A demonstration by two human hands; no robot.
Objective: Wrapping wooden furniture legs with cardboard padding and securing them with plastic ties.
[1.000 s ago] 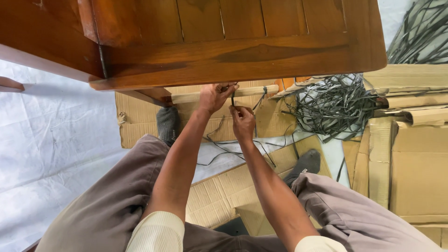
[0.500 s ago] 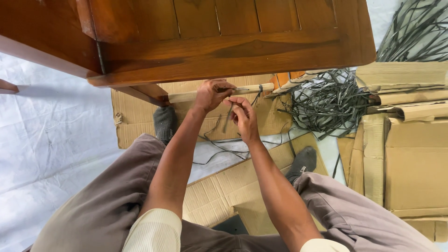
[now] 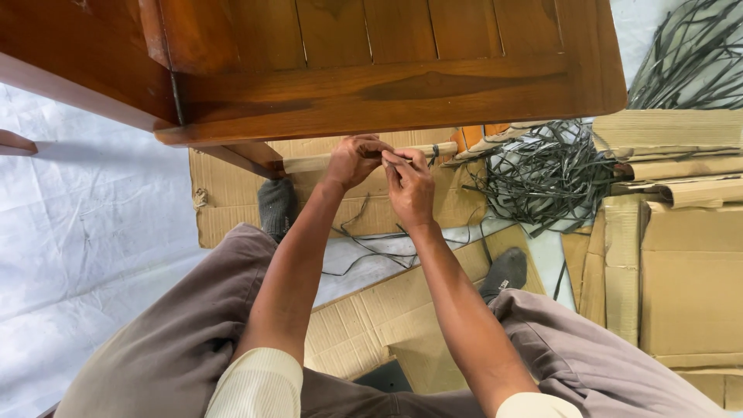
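Left hand (image 3: 352,160): sat at about 12 o'clock from the person's lap, fingers curled shut around the pale wooden rail (image 3: 309,162) under the furniture's edge.
Right hand (image 3: 409,186): just beside the left at its 3 o'clock, fingertips pinched together on a thin dark strip (image 3: 430,155) against the same rail (whether the strip passed fully around the rail could not be told).
Pale wooden rail: ran from 9 to 3 o'clock below the dark frame, partly hidden by both hands.
Wooden furniture frame (image 3: 387,85): reddish-brown, slatted, filled the top of the view from 10 to 1 o'clock.
Loose strips (image 3: 379,248): a few dark lengths trailed down at 6 o'clock of the hands, over the cardboard sheet (image 3: 232,193) and the white floor cloth (image 3: 85,232).
Strip pile (image 3: 549,174): a tangled grey heap at 3 o'clock, near the right hand but apart from it.
Cardboard boxes (image 3: 689,263): flattened, stacked at 4 o'clock.
Feet: grey socks (image 3: 276,207) rested on the cardboard at 7 and 5 o'clock of the hands.
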